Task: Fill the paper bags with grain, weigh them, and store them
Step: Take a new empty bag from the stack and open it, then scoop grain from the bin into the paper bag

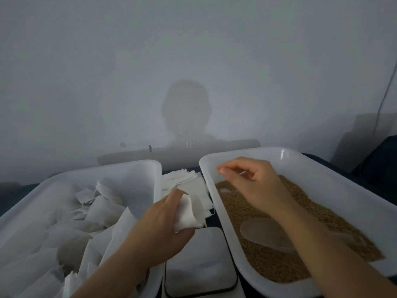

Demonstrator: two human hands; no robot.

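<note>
The left hand (159,226) is between the two trays, above the far edge of the scale (199,261), and its fingers and thumb are curled around one white paper bag (187,214), which is bent and crumpled in the grip. Just behind this bag, in the gap between the trays, there is a stack of flat empty paper bags (184,179), a little fanned out. The right hand (253,183) is over the far part of the right tray (318,171), above the grain (268,261). Its fingers are curled, and the thumb comes close to the index finger. Something thin and pale shows near the thumb, but I cannot tell if the hand pinches it or holds nothing. The grain is brown and covers the bottom of the right tray, and a translucent scoop (262,232) lies flat on it, partly hidden under the right forearm. The left tray (133,181) is white plastic like the right one, and it holds many white bags (103,209) lying in disorder. Some of them look filled, and some have short strings. The scale has a shiny plate with a dark border, and nothing rests on it. Behind the trays stands a pale wall (86,61), and the shadow of a head and shoulders (187,108) falls on it. A thin cable (386,93) hangs down along the wall at the right edge.
</note>
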